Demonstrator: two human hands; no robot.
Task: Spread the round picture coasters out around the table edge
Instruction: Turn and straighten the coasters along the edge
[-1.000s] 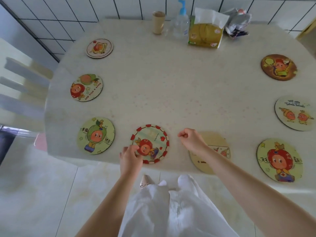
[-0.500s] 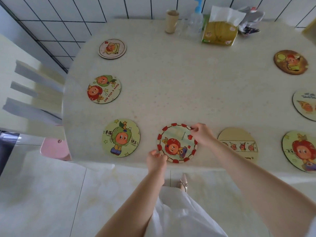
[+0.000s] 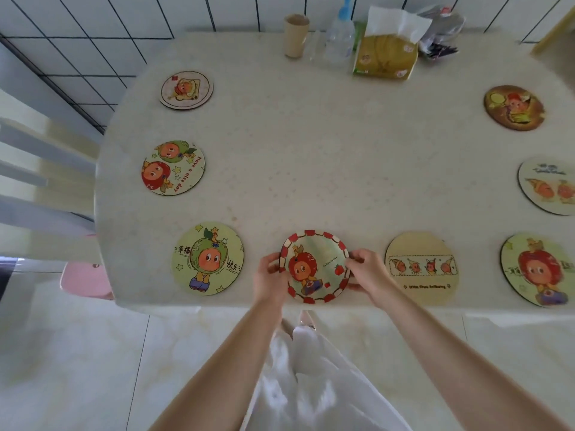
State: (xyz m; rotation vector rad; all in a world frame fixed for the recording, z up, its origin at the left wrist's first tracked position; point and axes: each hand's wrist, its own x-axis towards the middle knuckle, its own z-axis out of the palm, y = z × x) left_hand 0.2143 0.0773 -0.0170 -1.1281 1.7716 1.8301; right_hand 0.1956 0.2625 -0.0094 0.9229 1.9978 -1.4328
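Note:
A round coaster with a red-checked rim (image 3: 315, 266) sits at the near edge of the pale table (image 3: 326, 157). My left hand (image 3: 268, 276) grips its left rim and my right hand (image 3: 367, 270) grips its right rim. Several other picture coasters ring the table: a green one (image 3: 208, 258) to its left, a beige one (image 3: 421, 268) to its right, a red-haired one (image 3: 536, 269) at the near right, two (image 3: 173, 167) (image 3: 186, 89) up the left side, and two (image 3: 514, 107) (image 3: 549, 185) up the right side.
At the far edge stand a paper cup (image 3: 295, 35), a clear pump bottle (image 3: 340, 37), a yellow tissue pack (image 3: 385, 56) and a crumpled wrapper (image 3: 441, 32). A white slatted chair (image 3: 37, 169) and a pink stool (image 3: 85, 279) stand to the left. Tiled wall runs behind.
My right hand moved left from the beige coaster onto the red-rimmed coaster's right rim. My left hand closed on its left rim. The view shifted left.

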